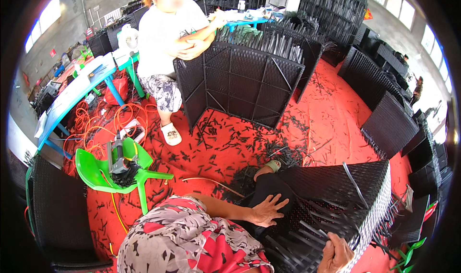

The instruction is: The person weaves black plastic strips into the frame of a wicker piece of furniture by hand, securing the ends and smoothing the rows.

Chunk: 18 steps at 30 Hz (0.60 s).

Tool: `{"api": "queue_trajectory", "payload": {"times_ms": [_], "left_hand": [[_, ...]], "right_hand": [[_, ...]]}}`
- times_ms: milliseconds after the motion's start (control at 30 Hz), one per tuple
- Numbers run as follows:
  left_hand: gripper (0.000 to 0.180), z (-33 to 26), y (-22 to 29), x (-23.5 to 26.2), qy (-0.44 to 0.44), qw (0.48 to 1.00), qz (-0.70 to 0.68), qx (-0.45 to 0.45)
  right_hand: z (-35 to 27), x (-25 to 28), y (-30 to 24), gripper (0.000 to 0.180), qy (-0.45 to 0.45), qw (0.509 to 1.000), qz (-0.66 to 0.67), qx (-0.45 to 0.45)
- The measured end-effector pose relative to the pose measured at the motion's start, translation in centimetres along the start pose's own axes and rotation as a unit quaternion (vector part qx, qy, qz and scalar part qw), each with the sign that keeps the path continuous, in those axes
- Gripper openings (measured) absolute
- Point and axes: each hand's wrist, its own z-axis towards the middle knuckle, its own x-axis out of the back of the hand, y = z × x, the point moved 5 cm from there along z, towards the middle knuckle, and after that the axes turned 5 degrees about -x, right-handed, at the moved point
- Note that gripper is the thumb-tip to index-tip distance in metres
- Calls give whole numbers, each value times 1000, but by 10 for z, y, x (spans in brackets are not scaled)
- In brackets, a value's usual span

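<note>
My left hand (270,210) lies with its fingers spread on my dark-clad knee, holding nothing. A black woven wicker furniture frame (331,186) stands against my leg, with loose flat strips (307,227) sticking up along its edge. At the near right end of those strips, my right hand (336,254) is closed, its fingers curled by the light-shining woven side (379,210). What lies inside its fingers is hidden.
A green plastic chair (96,169) lies tipped at left with a nail gun (120,160) on it. A person (165,37) leans on another woven frame (240,80) ahead. Orange hoses (86,124) and strip scraps litter the red floor covering (336,109). Woven panels (389,124) stand at right.
</note>
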Motion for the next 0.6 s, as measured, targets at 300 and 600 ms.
{"api": "queue_trajectory", "payload": {"times_ms": [300, 600], "left_hand": [[39, 3, -1, -10, 55, 998, 6, -16], [44, 0, -2, -10, 47, 999, 18, -20]], "right_hand": [[-7, 3, 5, 18, 25, 1000, 1, -17], [-8, 0, 5, 18, 29, 999, -3, -25]]}}
